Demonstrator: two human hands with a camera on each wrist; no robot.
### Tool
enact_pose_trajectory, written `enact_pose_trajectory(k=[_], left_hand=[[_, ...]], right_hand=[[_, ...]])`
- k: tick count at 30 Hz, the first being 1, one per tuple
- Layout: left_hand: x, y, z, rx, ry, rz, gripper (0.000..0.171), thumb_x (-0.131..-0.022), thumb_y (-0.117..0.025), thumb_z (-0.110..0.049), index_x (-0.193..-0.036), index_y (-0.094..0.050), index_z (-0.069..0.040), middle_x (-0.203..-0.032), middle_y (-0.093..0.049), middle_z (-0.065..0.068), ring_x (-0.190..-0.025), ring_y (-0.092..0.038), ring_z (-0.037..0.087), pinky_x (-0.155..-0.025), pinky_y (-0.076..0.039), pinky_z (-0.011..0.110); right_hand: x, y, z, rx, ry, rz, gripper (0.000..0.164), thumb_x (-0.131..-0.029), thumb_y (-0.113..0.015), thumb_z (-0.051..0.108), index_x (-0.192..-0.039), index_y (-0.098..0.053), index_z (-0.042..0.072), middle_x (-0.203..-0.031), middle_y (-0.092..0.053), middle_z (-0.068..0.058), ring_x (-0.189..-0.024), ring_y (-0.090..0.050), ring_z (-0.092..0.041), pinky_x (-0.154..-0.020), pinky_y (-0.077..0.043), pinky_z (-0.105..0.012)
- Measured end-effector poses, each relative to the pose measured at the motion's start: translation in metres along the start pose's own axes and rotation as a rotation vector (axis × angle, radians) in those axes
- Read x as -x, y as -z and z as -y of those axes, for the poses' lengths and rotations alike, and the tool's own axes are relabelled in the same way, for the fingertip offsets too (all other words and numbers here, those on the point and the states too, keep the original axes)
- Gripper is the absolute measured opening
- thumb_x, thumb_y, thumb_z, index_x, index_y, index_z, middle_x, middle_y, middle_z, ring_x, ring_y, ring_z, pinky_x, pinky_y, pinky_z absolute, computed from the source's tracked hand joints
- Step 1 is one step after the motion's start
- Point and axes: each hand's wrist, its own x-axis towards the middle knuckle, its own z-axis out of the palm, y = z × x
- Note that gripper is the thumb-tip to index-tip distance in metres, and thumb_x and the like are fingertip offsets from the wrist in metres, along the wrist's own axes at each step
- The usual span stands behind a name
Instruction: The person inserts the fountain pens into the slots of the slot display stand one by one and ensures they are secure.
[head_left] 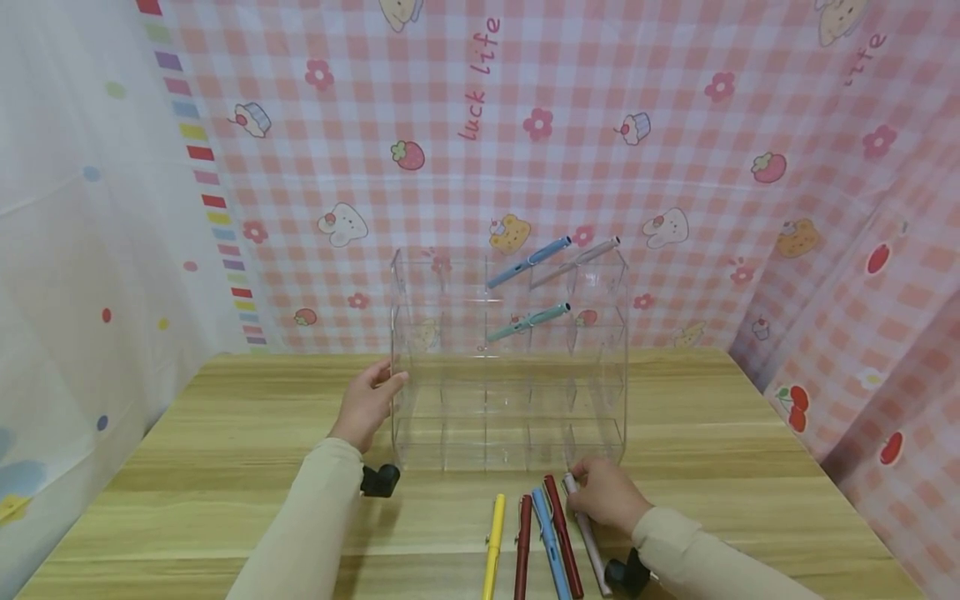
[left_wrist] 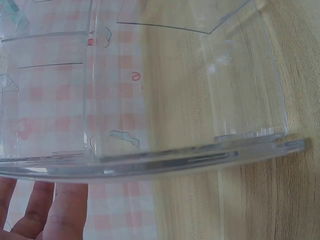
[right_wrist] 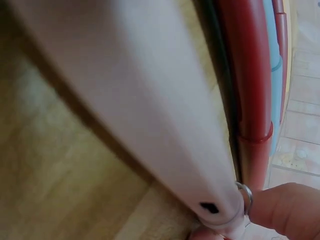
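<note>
A clear acrylic rack (head_left: 508, 358) with several compartments stands upright on the table. My left hand (head_left: 371, 404) is at its left side; in the left wrist view the fingers (left_wrist: 67, 210) lie nearly straight against the outer wall. In front of the rack's lower right corner my right hand (head_left: 609, 493) pinches a pale pink pen (head_left: 588, 537) near its upper end. That pen (right_wrist: 145, 110) lies slanted, close over the wood, and a metal clip shows beside the fingertip. To its left lie a dark red pen (head_left: 564, 537), a blue pen (head_left: 551, 546), another dark red pen (head_left: 522, 546) and a yellow pen (head_left: 494, 546).
In the rack's top row lean a blue pen (head_left: 528, 262) and a pale greyish-pink pen (head_left: 577, 261). A teal pen (head_left: 528, 322) leans in the row below. Behind the wooden table (head_left: 247, 433) hangs a pink checked cloth (head_left: 450, 183); a white cloth (head_left: 112, 233) hangs at left.
</note>
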Motion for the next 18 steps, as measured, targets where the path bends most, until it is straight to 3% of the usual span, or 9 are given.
enact_pose_trajectory(k=[12,18], left_hand=[[-0.0009,0.0004,0.0014,0.016,-0.007,0.013,0.053,-0.101,-0.051,-0.023,-0.149,-0.036,-0.008,-0.143,-0.04,0.018,-0.131,-0.041,0.035,-0.102,-0.042,0.051],[-0.0016,0.0007,0.0016,0.019,-0.006,0.015,0.053,-0.101,-0.051,-0.022,-0.149,-0.035,-0.008,-0.143,-0.039,0.018,-0.131,-0.041,0.035,-0.102,-0.042,0.051]], right_hand=[[0.0024,0.003,0.0039,-0.059,-0.032,0.031,0.026,-0.075,-0.066,-0.004,-0.1,-0.061,-0.007,-0.074,-0.06,-0.006,-0.052,-0.053,-0.013,-0.046,-0.046,-0.025],[0.0075,0.0086,0.0065,-0.176,-0.023,0.047,0.03,-0.076,-0.064,-0.003,-0.105,-0.058,-0.006,-0.077,-0.063,-0.008,-0.056,-0.056,-0.015,-0.048,-0.049,-0.029]])
